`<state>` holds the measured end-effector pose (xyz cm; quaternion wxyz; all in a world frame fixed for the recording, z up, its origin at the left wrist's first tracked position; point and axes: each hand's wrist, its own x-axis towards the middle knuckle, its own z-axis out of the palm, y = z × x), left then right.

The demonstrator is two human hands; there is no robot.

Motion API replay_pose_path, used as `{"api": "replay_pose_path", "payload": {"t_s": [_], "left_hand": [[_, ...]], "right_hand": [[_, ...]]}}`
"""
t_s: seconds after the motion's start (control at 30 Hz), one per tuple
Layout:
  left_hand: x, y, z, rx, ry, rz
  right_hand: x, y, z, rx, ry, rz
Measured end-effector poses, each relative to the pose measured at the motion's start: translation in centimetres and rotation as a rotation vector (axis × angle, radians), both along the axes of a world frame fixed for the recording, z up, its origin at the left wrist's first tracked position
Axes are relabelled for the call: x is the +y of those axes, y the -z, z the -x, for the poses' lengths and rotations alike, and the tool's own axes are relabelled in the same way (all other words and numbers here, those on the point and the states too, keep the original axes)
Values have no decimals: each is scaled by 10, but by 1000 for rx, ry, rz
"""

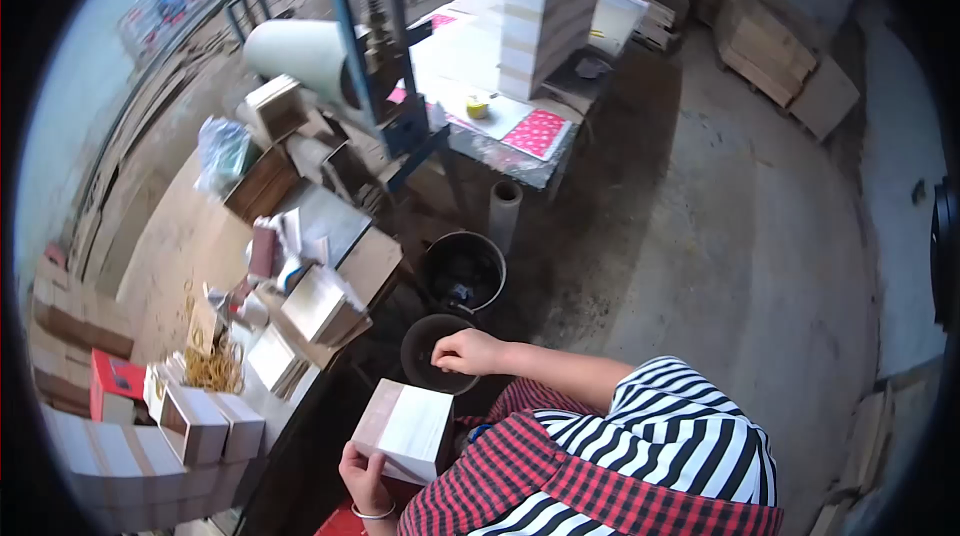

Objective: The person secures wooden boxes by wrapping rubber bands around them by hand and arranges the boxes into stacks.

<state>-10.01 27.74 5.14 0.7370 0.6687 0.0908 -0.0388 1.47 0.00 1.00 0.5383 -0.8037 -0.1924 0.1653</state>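
A pale wooden box [408, 423] with a darker strip along one side is held by my left hand [364, 481], whose fingers press its lower left side. My right hand [468, 352] is closed above a round dark container [413, 348], apart from the box. Whatever its fingers hold, if anything, is too small to make out.
A worktable [165, 236] at the left carries stacked wooden pieces [320, 306], rubber bands [213, 368] and small boxes [200, 426]. A black bucket [498, 276] stands on the floor. Behind are a blue metal frame [395, 126] and a tall stack of boxes [528, 26] on another table.
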Motion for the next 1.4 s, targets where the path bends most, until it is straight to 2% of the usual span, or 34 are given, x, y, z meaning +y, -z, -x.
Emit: {"api": "replay_pose_path", "payload": {"t_s": [0.17,0.3,0.43,0.53,0.6,0.67,0.8,0.87,0.9,0.97,1.0,1.1,1.17,1.3,1.4], "left_hand": [[-103,-9,-33,12,191,-14],[-210,-1,-52,12,292,21],[-318,24,-83,-14,347,-99],[-390,19,-114,-61,398,-79],[-428,4,-141,-58,392,-70],[-453,-5,-170,-82,527,-79],[-494,-6,-237,-142,510,-87],[-515,6,-278,-392,400,-386],[-526,9,-295,-381,386,-377],[-554,9,-334,-827,274,-946],[-566,14,-352,-811,269,-938],[-602,50,-409,-946,231,-1084],[-619,79,-439,-932,235,-1111],[-639,129,-477,-891,232,-1226],[-649,146,-479,-817,262,-1310]], "right_hand": [[-112,23,42,-77,109,88],[-220,39,79,56,137,191],[-340,69,113,194,298,298],[-419,79,133,272,373,246],[-459,76,133,401,542,255],[-485,87,127,434,575,193],[-514,108,100,507,685,31],[-527,114,79,500,749,-48],[-534,118,71,506,737,-32],[-552,120,51,429,699,221],[-562,117,42,397,679,344],[-590,107,3,488,699,327],[-602,104,-16,549,728,317],[-627,107,-77,489,753,311],[-637,91,-135,260,647,363]]}}
